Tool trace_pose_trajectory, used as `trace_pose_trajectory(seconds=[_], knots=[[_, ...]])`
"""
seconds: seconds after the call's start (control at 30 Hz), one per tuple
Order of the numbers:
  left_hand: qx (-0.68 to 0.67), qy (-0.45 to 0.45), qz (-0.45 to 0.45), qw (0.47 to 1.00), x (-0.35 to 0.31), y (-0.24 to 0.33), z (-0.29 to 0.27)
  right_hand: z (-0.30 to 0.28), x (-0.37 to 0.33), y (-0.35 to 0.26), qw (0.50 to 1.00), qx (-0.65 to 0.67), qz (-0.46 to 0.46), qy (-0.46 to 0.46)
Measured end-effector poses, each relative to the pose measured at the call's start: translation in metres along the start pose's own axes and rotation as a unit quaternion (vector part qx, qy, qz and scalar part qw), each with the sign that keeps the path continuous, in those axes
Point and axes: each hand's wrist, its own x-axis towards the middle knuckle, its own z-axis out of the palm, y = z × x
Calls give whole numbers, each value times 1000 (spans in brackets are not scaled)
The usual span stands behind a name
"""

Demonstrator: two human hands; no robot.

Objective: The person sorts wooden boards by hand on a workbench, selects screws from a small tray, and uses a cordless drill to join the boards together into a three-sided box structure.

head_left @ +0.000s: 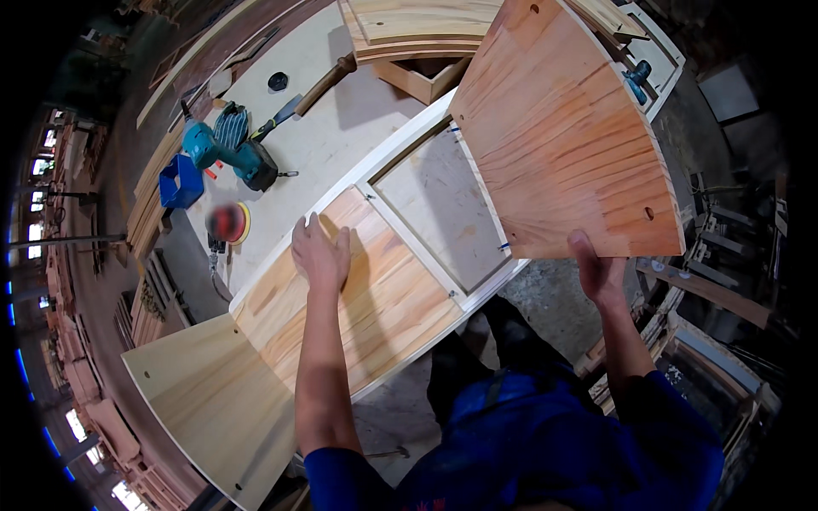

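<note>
In my right hand [599, 271] is the lower edge of a reddish wooden panel [571, 145]; the thumb lies on its face and the fingers are hidden behind it. That panel stands raised at the right end of a long white-edged frame [513, 271]. My left hand [322, 255] rests with fingers apart on a pale wooden panel [388, 294] set in the frame, close to its far rail. Between the two panels, an open section of the frame shows the tabletop below. Another pale panel [213, 392] stands at the frame's left end, with holes near its corners.
Beyond the frame, a worktable [341, 128] holds a teal cordless drill [226, 153], a blue bin [180, 181], a round sander [228, 223] and a wooden-handled tool [324, 85]. Stacked boards [417, 25] lie at the far side. Timber pieces [716, 294] lie at the right.
</note>
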Motion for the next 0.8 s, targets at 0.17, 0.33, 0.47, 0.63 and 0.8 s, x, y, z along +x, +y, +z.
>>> trace_pose_trajectory(seconds=[0.17,0.33,0.47,0.63,0.8], knots=[[-4,-118,19,993,33,7,-10,28,-6,6,996,-17,83,-30],[-8,-130,11,991,45,12,-13,35,-10,-3,996,71,61,-3],[-17,-158,16,987,57,17,-4,27,-10,-16,992,69,104,-33],[50,-184,-19,981,51,68,-9,29,-21,-20,995,95,4,-43],[71,-212,-46,974,63,74,-4,41,-31,-15,994,108,-19,-27]])
